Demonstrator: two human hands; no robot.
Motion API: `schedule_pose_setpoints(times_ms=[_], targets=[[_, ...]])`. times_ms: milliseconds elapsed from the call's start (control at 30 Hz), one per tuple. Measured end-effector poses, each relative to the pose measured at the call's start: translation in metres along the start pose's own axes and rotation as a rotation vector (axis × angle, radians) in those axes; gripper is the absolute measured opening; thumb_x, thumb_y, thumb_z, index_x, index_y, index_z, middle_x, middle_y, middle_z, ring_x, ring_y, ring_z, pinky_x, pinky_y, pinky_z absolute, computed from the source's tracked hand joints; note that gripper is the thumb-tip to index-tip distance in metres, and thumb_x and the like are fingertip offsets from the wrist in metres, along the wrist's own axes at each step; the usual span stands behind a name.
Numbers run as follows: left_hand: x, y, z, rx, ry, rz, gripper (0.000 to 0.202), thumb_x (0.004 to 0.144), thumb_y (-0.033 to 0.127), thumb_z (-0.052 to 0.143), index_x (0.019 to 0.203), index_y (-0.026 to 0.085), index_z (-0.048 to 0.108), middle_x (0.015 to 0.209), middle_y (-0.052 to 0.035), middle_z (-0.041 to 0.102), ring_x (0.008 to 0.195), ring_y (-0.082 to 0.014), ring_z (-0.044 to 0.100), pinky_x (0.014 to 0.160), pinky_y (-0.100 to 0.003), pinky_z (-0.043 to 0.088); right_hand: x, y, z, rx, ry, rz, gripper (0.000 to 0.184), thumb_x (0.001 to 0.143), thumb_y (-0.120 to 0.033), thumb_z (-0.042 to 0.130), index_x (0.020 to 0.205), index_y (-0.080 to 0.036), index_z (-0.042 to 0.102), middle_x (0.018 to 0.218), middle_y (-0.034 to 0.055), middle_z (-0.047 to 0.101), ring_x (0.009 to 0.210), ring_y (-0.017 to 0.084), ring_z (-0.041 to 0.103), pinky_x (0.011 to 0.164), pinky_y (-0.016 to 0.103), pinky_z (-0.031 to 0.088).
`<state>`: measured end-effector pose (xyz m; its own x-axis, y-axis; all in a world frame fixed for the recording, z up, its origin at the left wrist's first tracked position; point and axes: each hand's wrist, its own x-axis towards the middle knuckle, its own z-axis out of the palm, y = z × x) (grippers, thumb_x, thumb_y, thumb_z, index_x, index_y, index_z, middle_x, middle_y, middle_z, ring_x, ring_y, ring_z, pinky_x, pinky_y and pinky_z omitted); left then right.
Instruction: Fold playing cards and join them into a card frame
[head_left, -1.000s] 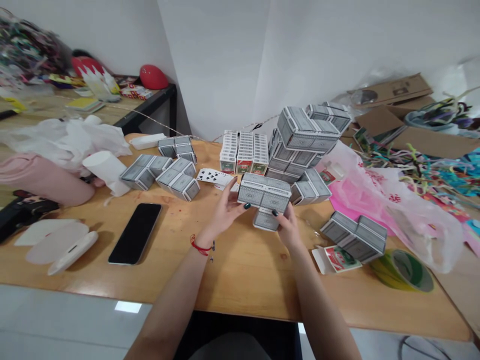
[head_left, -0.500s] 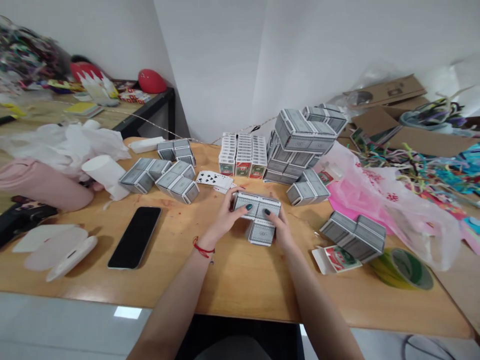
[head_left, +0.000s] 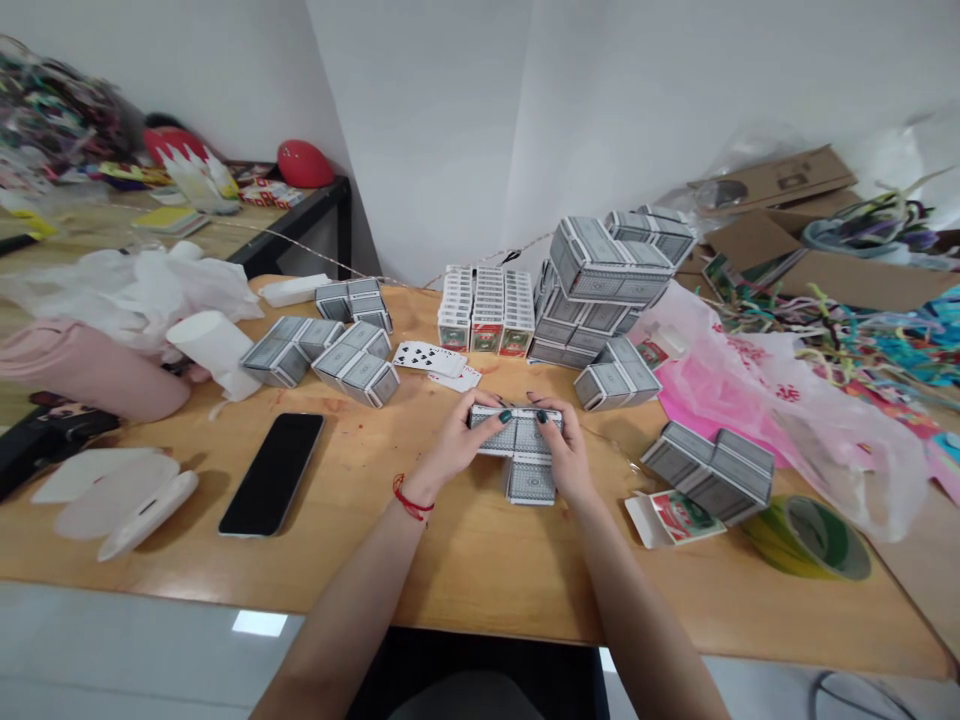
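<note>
Gray patterned block (head_left: pixel 526 445) is around the middle of the table (head_left: pixel 480 570). Farther back, at right, stands a tall stack of similar blocks (head_left: pixel 600 285). The left hand (head_left: pixel 459 440) and the right hand (head_left: pixel 571 455) grip the block from both sides. A phone (head_left: pixel 272 475) lies to the left; playing cards (head_left: pixel 429 357) lie behind the block.

Red bracelet (head_left: pixel 409 503) (dark green nails (head_left: pixel 505 416))
</note>
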<state>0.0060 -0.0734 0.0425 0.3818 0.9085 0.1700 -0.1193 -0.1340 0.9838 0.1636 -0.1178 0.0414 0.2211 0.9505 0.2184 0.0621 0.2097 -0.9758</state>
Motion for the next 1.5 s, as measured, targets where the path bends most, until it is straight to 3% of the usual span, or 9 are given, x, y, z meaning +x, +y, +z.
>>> schedule_pose_setpoints(times_ms=[333, 600, 867, 1000, 1133, 1233, 1400, 1500], targets=[[-0.003, 0.004, 0.001, 0.073, -0.034, -0.077, 0.022, 0.078, 0.036, 0.051, 0.091, 0.019, 0.044, 0.098, -0.0026, 0.050, 0.089, -0.0133, 0.048, 0.078, -0.026, 0.039, 0.002, 0.008, -0.004, -0.015, -0.075, 0.116, 0.026, 0.080, -0.045, 0.044, 0.096, -0.025, 0.048, 0.111, 0.0026, 0.054, 0.103, 0.017, 0.048, 0.092, 0.033, 0.034], [-0.004, 0.003, 0.009, -0.045, 0.012, -0.169, 0.047, 0.064, 0.029, 0.068, 0.101, 0.021, 0.039, 0.096, -0.0014, 0.050, 0.085, -0.0131, 0.052, 0.072, -0.026, 0.044, 0.003, 0.010, -0.007, 0.054, -0.116, 0.153, 0.038, 0.071, -0.039, 0.058, 0.105, -0.025, 0.046, 0.111, 0.0030, 0.053, 0.101, 0.017, 0.049, 0.088, 0.032, 0.037], [-0.003, 0.002, 0.008, 0.061, 0.093, -0.116, 0.039, 0.062, 0.025, 0.068, 0.092, 0.019, 0.044, 0.084, 0.0005, 0.053, 0.074, -0.0108, 0.053, 0.065, -0.022, 0.044, 0.001, 0.012, -0.005, 0.089, -0.111, 0.212, 0.036, 0.071, -0.038, 0.058, 0.102, -0.024, 0.048, 0.088, 0.0001, 0.056, 0.071, 0.013, 0.052, 0.064, 0.025, 0.044], [0.000, -0.002, 0.004, 0.039, 0.098, -0.151, 0.036, 0.062, 0.025, 0.067, 0.091, 0.019, 0.046, 0.078, 0.0019, 0.053, 0.069, -0.0102, 0.051, 0.061, -0.022, 0.042, -0.001, 0.011, -0.002, 0.079, -0.093, 0.212, 0.038, 0.069, -0.037, 0.059, 0.104, -0.024, 0.049, 0.091, 0.0005, 0.057, 0.074, 0.014, 0.053, 0.067, 0.026, 0.044], [0.003, -0.007, 0.001, 0.016, 0.177, -0.181, 0.030, 0.066, 0.031, 0.063, 0.091, 0.018, 0.052, 0.084, -0.0006, 0.056, 0.075, -0.0122, 0.052, 0.065, -0.024, 0.042, 0.000, 0.013, -0.002, 0.075, -0.055, 0.233, 0.044, 0.072, -0.041, 0.054, 0.112, -0.025, 0.049, 0.107, 0.0013, 0.056, 0.091, 0.017, 0.053, 0.079, 0.030, 0.043], [0.005, -0.006, -0.001, 0.030, 0.251, -0.167, 0.024, 0.069, 0.032, 0.060, 0.088, 0.018, 0.055, 0.087, -0.0013, 0.057, 0.077, -0.0126, 0.052, 0.067, -0.024, 0.041, 0.003, 0.020, -0.003, 0.103, -0.010, 0.222, 0.047, 0.076, -0.049, 0.045, 0.115, -0.023, 0.050, 0.113, 0.0025, 0.056, 0.101, 0.019, 0.051, 0.086, 0.033, 0.039], [0.007, -0.002, -0.007, -0.050, 0.458, -0.047, 0.025, 0.073, 0.032, 0.055, 0.095, 0.020, 0.051, 0.093, -0.0021, 0.055, 0.082, -0.0134, 0.052, 0.071, -0.025, 0.042, 0.009, 0.031, -0.006, 0.112, 0.109, 0.280, 0.050, 0.076, -0.057, 0.040, 0.106, -0.020, 0.056, 0.102, 0.0062, 0.062, 0.087, 0.021, 0.058, 0.071, 0.033, 0.046], [0.005, 0.001, -0.011, -0.082, 0.396, 0.025, 0.030, 0.074, 0.030, 0.055, 0.102, 0.022, 0.047, 0.102, -0.0028, 0.054, 0.091, -0.0153, 0.051, 0.079, -0.028, 0.042, 0.010, 0.036, -0.008, 0.095, 0.107, 0.307, 0.047, 0.075, -0.057, 0.041, 0.097, -0.019, 0.061, 0.092, 0.0063, 0.066, 0.077, 0.022, 0.060, 0.059, 0.032, 0.047]])
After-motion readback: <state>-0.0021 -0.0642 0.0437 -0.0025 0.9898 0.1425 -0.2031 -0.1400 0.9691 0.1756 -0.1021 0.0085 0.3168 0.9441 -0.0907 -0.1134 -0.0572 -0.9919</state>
